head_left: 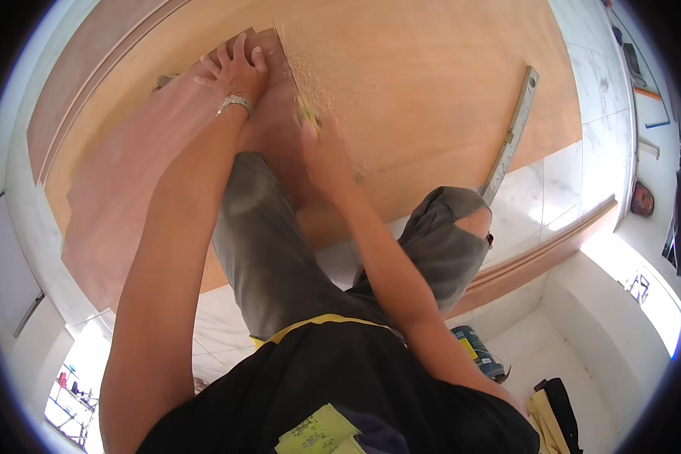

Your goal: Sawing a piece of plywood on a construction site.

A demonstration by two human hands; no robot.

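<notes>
My left hand [238, 72] lies flat with fingers spread on a reddish-brown wooden board [147, 178], pressing near its far end. A metal band circles that wrist. In my right hand [327, 155], slightly blurred by motion, is a handsaw [308, 112] with a yellowish handle. Its thin blade runs away from me along the board's right edge. Pale sawdust [329, 64] is scattered to the right of the blade. Beneath the reddish board lies a large light-brown wood sheet [431, 83]. My left knee rests on or close over the reddish board.
A metal spirit level [511, 136] lies across the right side of the large sheet. Long reddish wood strips lean low at the right [537, 246] and more reddish boards [76, 72] lie at the far left. A dark can [477, 352] stands behind me at the right. White marbled tiles [560, 181] surround the sheet.
</notes>
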